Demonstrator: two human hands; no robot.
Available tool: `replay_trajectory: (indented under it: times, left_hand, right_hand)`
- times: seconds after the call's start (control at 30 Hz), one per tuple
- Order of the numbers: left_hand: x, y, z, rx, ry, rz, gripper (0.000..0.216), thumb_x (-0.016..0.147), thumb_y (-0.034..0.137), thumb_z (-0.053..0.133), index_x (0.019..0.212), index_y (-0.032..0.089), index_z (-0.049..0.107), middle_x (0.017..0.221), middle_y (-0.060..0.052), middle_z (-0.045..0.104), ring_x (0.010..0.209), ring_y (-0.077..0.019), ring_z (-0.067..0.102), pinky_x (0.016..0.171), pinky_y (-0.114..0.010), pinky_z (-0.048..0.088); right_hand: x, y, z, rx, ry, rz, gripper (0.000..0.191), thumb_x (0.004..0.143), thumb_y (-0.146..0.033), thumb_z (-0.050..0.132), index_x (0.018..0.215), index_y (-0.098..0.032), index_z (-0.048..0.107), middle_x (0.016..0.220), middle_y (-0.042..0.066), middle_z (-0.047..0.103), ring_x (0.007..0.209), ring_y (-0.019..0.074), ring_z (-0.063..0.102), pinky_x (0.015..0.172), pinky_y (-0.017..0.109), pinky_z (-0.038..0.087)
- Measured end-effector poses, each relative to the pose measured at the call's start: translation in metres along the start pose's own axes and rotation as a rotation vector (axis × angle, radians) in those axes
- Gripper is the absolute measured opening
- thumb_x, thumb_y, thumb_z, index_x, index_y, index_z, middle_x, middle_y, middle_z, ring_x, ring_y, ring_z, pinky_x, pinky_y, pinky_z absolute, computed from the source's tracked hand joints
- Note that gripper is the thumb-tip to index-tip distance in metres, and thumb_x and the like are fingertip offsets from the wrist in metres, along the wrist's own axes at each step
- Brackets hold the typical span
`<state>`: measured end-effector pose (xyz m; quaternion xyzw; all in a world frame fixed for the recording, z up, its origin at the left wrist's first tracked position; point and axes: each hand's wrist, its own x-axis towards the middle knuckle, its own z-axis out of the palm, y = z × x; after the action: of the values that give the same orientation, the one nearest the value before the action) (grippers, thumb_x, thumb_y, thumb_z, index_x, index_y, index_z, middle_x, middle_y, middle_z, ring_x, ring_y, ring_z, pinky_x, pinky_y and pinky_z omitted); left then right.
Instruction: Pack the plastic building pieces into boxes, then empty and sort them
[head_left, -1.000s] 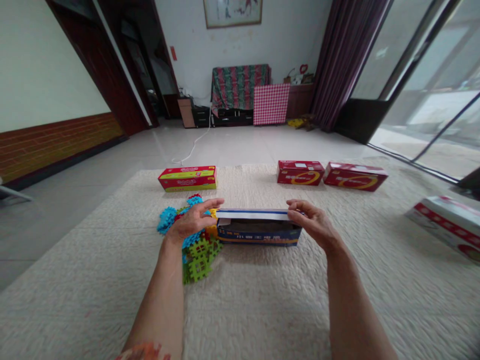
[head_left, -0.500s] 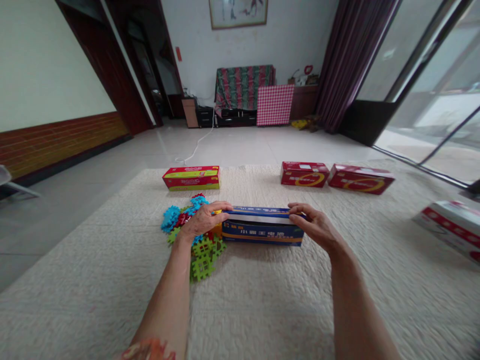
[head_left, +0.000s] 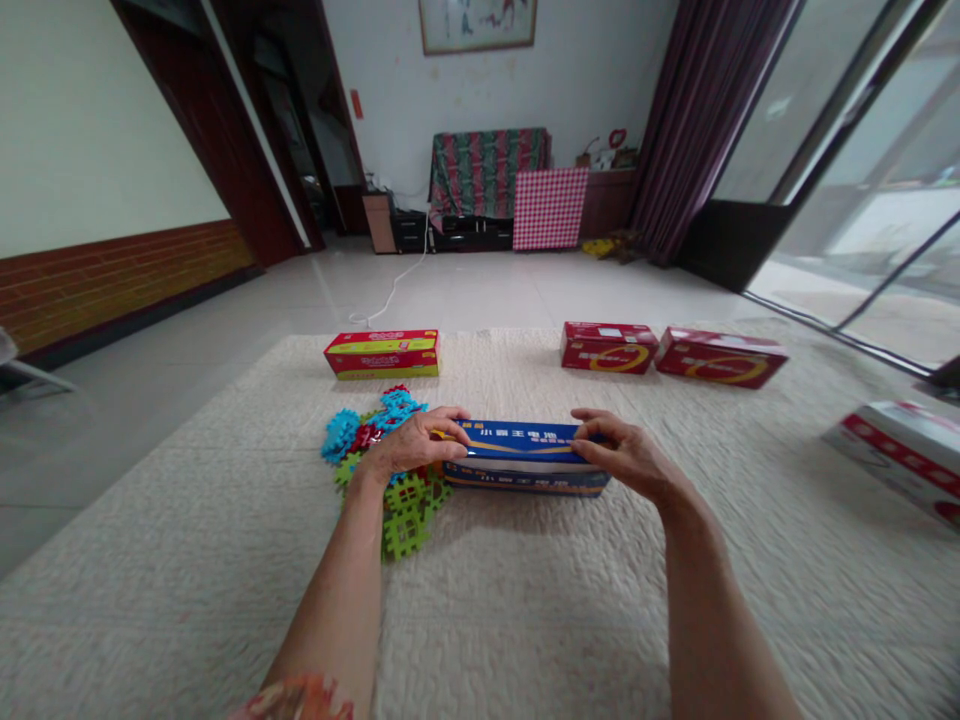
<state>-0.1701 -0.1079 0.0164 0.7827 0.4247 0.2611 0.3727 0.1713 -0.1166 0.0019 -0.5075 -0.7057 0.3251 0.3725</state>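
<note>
A long blue battery box point(head_left: 525, 455) with white Chinese lettering lies in front of me on the quilted mat. Its top flap, white along the front edge, slopes down toward me over the front face. At the flap's left end rests my left hand point(head_left: 420, 440), thumb on the front edge and fingers behind on the top. My right hand point(head_left: 619, 445) grips the right end of the flap the same way. Against the box's left end, partly behind my left hand, lies a heap of plastic interlocking blocks point(head_left: 405, 510) in green, blue, red and yellow.
Beyond, a red and yellow-green box point(head_left: 384, 355) stands on the mat point(head_left: 510, 620) at left. Two dark red boxes point(head_left: 607, 350) stand side by side at right. A white and red box point(head_left: 904, 455) is at the far right. A white cable point(head_left: 390, 295) crosses the tiled floor.
Both hands have brought the flap of the blue box forward and down, so its lettered top now shows and the dark gap beneath it has closed. The other boxes stay put.
</note>
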Motion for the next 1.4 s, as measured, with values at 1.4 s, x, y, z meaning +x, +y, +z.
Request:
replay_trajectory:
  times: [1.4]
  left_hand:
    - [0.176, -0.048, -0.038, 0.595, 0.196, -0.027, 0.039, 0.066, 0.02, 0.062, 0.105, 0.02, 0.062, 0.113, -0.006, 0.064, 0.108, -0.0249, 0.06, 0.096, -0.036, 0.047]
  right_hand:
    - [0.092, 0.061, 0.094, -0.195, 0.3, -0.203, 0.029, 0.081, -0.022, 0.051, 0.108, -0.02, 0.063, 0.112, 0.011, 0.066, 0.105, 0.0242, 0.062, 0.094, 0.04, 0.049]
